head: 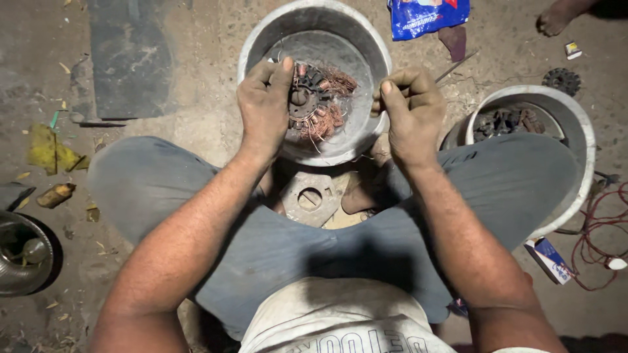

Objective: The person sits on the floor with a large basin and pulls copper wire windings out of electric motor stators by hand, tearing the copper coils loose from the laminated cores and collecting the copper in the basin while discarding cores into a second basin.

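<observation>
Over the metal basin (261,46) between my knees | my left hand (265,108) clamped around the wound stator core (307,98) | my right hand (412,111) pinched shut on a thin copper strand (347,88) | risk: a hard jerk likely snaps the strand or cuts my fingers.

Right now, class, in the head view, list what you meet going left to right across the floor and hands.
Dark metal bowl → yellow scrap → left hand → wound copper stator → right hand → second metal basin → red wire.

stator (307,98) | dark, copper windings frayed | held above basin (261,39)
</observation>
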The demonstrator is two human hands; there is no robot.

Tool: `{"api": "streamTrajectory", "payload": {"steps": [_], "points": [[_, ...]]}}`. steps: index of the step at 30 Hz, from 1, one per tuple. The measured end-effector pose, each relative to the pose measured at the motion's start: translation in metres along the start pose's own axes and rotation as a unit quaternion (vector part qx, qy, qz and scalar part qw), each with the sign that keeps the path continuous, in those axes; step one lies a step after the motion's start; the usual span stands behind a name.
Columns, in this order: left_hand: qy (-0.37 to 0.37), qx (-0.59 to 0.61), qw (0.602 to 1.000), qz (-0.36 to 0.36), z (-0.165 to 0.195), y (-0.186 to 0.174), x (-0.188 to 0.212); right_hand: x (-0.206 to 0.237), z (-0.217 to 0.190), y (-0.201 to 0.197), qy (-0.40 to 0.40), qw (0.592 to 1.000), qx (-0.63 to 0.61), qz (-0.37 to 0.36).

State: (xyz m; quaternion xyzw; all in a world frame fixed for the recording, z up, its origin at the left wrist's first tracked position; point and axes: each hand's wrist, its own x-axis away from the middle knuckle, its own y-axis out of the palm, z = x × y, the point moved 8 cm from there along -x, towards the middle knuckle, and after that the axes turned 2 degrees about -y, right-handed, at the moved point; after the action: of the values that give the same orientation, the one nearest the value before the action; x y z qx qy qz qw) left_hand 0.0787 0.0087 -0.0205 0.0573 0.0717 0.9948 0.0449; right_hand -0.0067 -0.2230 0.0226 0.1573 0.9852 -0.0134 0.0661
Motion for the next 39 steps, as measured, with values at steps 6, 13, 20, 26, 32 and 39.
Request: {"api": "streamTrajectory", "payload": {"steps": [6, 13, 20, 26, 32, 39], "points": [[-0.069, 0.045, 0.996, -0.028, -0.008, 0.007, 0.007, -0.007, -0.012, 0.004, -0.051, 0.973, 0.215, -0.066], [0.029, -0.035, 0.998, -0.036, 0.006, 0.010, 0.008, 0.013, 0.023, 0.025, 0.262, 0.956, -0.035, -0.128], [0.142, -0.123, 0.982, -0.031, 0.023, 0.009, 0.012, 0.004, 0.013, 0.031, 0.147, 0.959, 0.108, -0.219], [0.007, -0.011, 0.998, -0.067, 0.008, 0.015, 0.008, -0.006, 0.011, 0.013, 0.047, 0.955, 0.237, -0.173], [0.001, -0.040, 0.989, -0.140, 0.004, 0.026, 0.006, -0.008, -0.003, 0.012, -0.050, 0.960, 0.252, -0.109], [0.004, -0.085, 0.992, -0.089, 0.012, 0.010, -0.007, -0.001, -0.031, 0.015, -0.114, 0.946, 0.288, -0.098]]}}
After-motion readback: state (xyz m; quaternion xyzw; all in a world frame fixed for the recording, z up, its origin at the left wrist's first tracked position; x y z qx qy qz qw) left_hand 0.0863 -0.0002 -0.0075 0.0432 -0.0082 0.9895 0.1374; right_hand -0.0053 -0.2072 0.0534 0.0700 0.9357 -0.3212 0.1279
